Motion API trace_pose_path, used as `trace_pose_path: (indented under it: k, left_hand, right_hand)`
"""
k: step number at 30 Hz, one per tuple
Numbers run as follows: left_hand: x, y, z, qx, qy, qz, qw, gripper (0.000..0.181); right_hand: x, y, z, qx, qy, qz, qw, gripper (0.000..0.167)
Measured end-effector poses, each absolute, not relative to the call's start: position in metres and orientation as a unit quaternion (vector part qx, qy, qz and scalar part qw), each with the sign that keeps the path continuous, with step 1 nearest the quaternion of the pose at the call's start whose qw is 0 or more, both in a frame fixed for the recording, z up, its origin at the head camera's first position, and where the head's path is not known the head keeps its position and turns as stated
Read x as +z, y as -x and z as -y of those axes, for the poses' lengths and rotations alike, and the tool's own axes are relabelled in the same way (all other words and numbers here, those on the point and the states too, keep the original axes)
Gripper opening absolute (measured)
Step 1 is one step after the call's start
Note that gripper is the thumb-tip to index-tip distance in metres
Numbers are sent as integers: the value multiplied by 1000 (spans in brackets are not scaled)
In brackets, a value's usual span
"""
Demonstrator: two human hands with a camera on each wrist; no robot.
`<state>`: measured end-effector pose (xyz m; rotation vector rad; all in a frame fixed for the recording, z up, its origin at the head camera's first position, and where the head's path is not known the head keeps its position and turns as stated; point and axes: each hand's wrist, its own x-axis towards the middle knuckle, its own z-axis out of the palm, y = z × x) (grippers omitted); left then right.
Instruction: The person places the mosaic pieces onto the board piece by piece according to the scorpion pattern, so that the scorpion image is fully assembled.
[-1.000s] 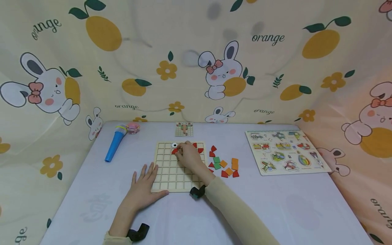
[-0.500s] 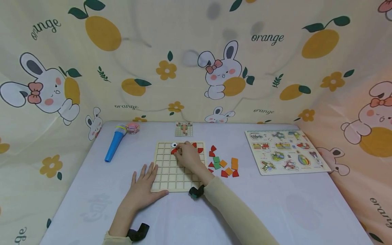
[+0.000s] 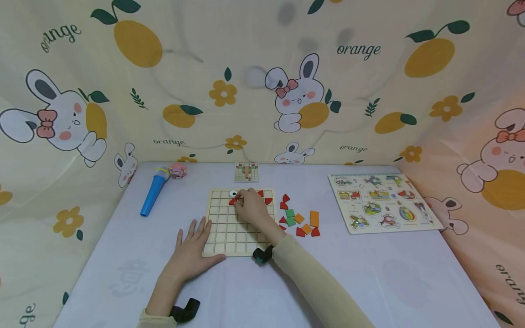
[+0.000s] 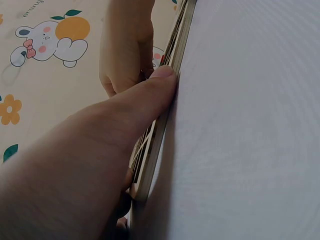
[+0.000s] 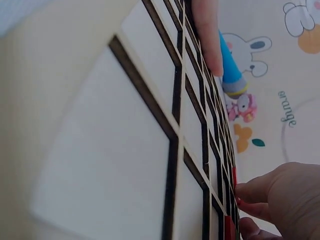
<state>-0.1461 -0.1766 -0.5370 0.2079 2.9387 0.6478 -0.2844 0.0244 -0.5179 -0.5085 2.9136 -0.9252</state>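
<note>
A wooden grid board (image 3: 221,237) lies at the middle of the table. My left hand (image 3: 190,253) rests at its left and front edges, fingers spread, with the thumb (image 4: 162,75) along the front rim. Over the far rows of the board, my right hand (image 3: 252,207) pinches a small red piece (image 5: 238,201) between thumb and finger, mostly hidden by the fingertips. Left of those fingertips, a red piece (image 3: 232,201) sits in the grid, below a white round eye piece (image 3: 233,193). More red pieces (image 3: 268,201) sit at the board's far right corner.
Loose red, green and orange pieces (image 3: 314,219) lie right of the board. Behind it is a small pattern card (image 3: 246,172). A blue toy microphone (image 3: 154,193) and a pink toy (image 3: 178,171) stand at back left, a picture puzzle board (image 3: 383,205) at right.
My right hand has shifted only slightly at the same far rows of the board. The red piece by its fingertips shows a little differently. My left hand has stayed in place.
</note>
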Motion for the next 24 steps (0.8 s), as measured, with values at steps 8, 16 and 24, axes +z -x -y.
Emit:
trace_pose_path:
  k: [8, 16, 24]
  left_hand:
    - [-538, 145, 177, 214, -70, -973, 57, 119]
    - [-537, 146, 177, 213, -70, -972, 64, 119]
    - [-535, 145, 176, 211, -67, -973, 68, 120]
  right_hand:
    - [-515, 284, -23, -295, 157, -942, 22, 20]
    - [-508, 282, -29, -313, 172, -933, 31, 25]
    - [-493, 276, -62, -347, 178, -921, 4, 28]
